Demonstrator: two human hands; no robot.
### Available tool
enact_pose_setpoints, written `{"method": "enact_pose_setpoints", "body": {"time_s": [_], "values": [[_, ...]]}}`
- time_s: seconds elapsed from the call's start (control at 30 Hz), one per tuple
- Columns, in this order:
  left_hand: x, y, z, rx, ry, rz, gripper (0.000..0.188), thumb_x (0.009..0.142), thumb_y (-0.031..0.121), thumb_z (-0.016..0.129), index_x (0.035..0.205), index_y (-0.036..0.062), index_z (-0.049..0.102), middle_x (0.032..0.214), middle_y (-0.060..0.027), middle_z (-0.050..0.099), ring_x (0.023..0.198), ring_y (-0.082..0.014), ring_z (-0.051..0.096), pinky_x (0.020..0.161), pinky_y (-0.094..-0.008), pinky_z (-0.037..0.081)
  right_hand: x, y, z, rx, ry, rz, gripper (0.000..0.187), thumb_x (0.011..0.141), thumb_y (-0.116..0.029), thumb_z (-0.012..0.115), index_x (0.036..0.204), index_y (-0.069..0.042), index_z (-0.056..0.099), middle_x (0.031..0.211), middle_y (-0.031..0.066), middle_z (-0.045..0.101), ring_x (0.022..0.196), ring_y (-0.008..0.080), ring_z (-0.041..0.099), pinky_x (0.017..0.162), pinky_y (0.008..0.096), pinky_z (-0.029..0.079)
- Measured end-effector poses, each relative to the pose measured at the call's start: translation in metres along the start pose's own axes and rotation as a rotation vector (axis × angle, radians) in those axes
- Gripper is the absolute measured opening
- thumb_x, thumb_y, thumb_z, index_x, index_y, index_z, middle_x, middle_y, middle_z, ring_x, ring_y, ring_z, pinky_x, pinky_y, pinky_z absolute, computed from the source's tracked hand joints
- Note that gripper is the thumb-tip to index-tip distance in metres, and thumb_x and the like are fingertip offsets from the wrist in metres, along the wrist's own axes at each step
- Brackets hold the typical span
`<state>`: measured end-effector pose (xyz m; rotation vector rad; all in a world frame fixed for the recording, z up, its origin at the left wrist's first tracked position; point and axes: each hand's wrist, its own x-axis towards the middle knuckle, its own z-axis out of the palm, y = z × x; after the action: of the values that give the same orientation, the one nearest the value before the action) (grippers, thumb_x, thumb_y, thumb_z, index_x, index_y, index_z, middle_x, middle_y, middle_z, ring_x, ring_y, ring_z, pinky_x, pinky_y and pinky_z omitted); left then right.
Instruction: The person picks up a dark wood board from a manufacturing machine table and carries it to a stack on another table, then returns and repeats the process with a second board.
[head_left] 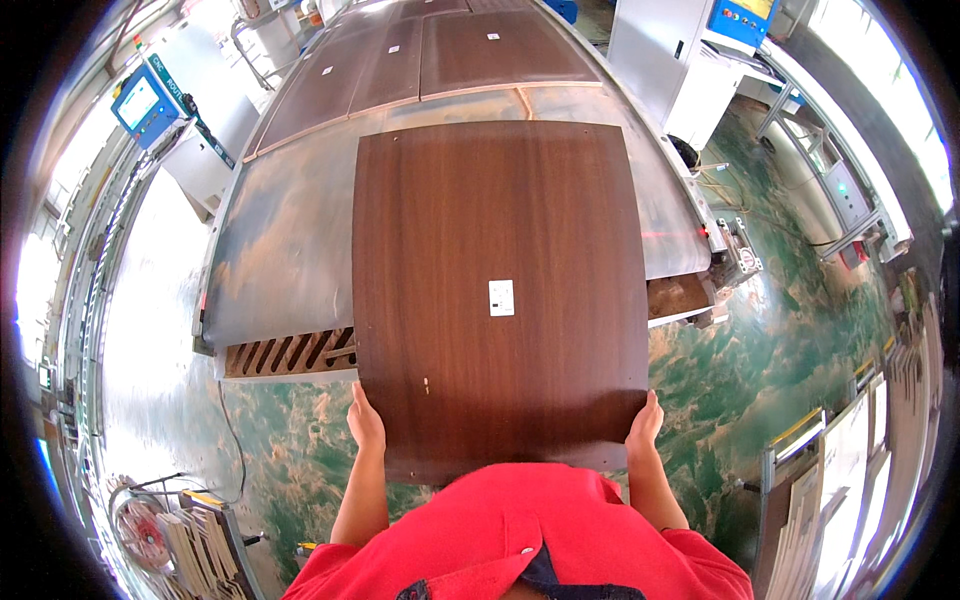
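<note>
So I've got both hands on one big piece here. The left hand [367, 420] and right hand [645, 420] are each gripping a side edge of the brown panel [500, 220], near its closest corners. Thumb sides show; whatever the fingers do underneath is hidden from me. The panel lies face up between the hands and reaches well ahead of them, with a small white label [501, 298] further out than the grip and a pale mark [426, 385] just inward of the left hand. Its near edge comes right up to the red shirt [520, 510]; can't tell if they touch.

Ahead of the grip, the panel's far part overlaps the machine bed [280, 250] in my view, and I can't say whether it rests there or hangs above. Beyond that are more brown boards [500, 55] on the bed. Out right of the grip, pale boards [835, 500] stand on edge; low on the left there's another board stack [195, 550].

My read: this is the handling step, taking one panel at the bed's end. Next move probably calls for both hands lifting evenly, panel level, corners clear of the bed before any turn.
</note>
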<state>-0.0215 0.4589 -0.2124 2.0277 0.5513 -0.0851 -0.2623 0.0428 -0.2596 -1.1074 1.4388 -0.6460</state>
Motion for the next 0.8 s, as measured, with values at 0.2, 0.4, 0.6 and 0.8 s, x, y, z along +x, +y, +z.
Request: {"method": "enact_pose_setpoints", "body": {"time_s": [0.2,0.4,0.6,0.8], "values": [[-0.007,0.017,0.001,0.082,-0.045,-0.111,0.077,0.088,0.061,0.029,0.097,-0.0083,0.061,0.094,-0.0209,0.062,0.087,-0.0336,0.056,0.078,-0.0394,0.04,0.012,0.014,-0.003,-0.04,0.072,-0.02,0.05,0.088,-0.039,0.046,0.099,0.008,0.059,0.092,0.0162,0.062,0.083,0.025,0.055,0.08,0.0334,0.04],[0.0,-0.001,0.005,0.02,-0.012,-0.014,0.074,0.088,0.061,0.031,0.097,-0.007,0.059,0.091,-0.0153,0.059,0.081,-0.0284,0.054,0.076,-0.0395,0.039,0.019,0.017,-0.006,0.051,-0.046,-0.008,0.043,0.088,-0.036,0.047,0.095,0.005,0.058,0.093,0.0107,0.058,0.082,0.0199,0.052,0.077,0.0333,0.041],[-0.017,0.024,0.009,0.075,0.011,-0.059,0.075,0.089,0.06,0.029,0.098,-0.0075,0.06,0.097,-0.0194,0.061,0.085,-0.0325,0.056,0.077,-0.0401,0.039,0.022,0.013,-0.004,0.083,-0.032,0.006,0.042,0.088,-0.036,0.048,0.094,0.004,0.058,0.091,0.0093,0.057,0.081,0.0191,0.051,0.076,0.033,0.041],[-0.014,0.02,0.015,0.11,0.045,0.039,0.076,0.089,0.059,0.027,0.097,-0.0085,0.061,0.095,-0.0225,0.062,0.086,-0.0365,0.056,0.078,-0.0403,0.04,0.015,-0.004,0.0,0.067,-0.016,-0.04,0.044,0.09,-0.035,0.046,0.087,0.007,0.058,0.082,0.0082,0.057,0.073,0.017,0.048,0.074,0.0313,0.04]]}}
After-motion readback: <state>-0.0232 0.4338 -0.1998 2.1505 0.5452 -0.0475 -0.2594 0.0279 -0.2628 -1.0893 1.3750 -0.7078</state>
